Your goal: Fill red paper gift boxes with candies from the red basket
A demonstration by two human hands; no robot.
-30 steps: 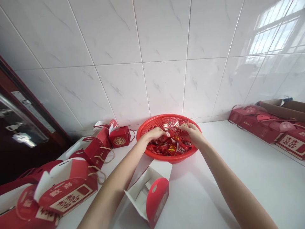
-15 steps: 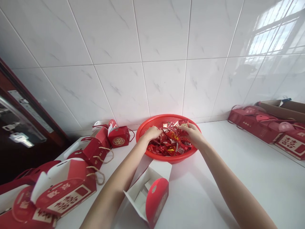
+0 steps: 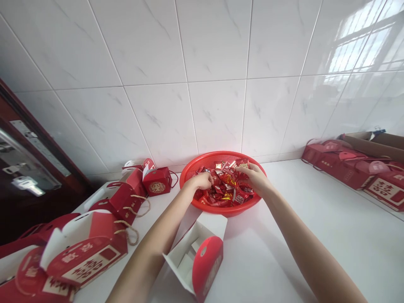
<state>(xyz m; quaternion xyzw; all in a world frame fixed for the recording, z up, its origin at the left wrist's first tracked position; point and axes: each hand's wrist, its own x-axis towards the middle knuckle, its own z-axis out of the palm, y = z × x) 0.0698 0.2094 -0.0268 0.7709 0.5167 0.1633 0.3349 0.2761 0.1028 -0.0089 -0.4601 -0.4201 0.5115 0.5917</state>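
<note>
A red plastic basket point(image 3: 229, 210) stands against the tiled wall, holding many red wrapped candies point(image 3: 227, 179). My left hand point(image 3: 202, 181) is in the basket's left part, its fingers curled together among the candies; what they hold, if anything, is too small to tell. At the right side of the basket, my right hand point(image 3: 255, 176) has its thumb and fingers pinched on a candy packet point(image 3: 243, 164). An open red and white box point(image 3: 208, 263) sits just in front of the basket, between my forearms, with white flaps inside.
Several red gift boxes point(image 3: 94, 248) with rope handles line the left side. A small red box point(image 3: 157, 181) stands left of the basket. More red boxes point(image 3: 350, 168) and a brown carton point(image 3: 362, 145) are at the right. Keys point(image 3: 28, 184) hang at the far left.
My left hand has moved slightly down within the basket, and some candies under it have shifted. My right hand has hardly moved.
</note>
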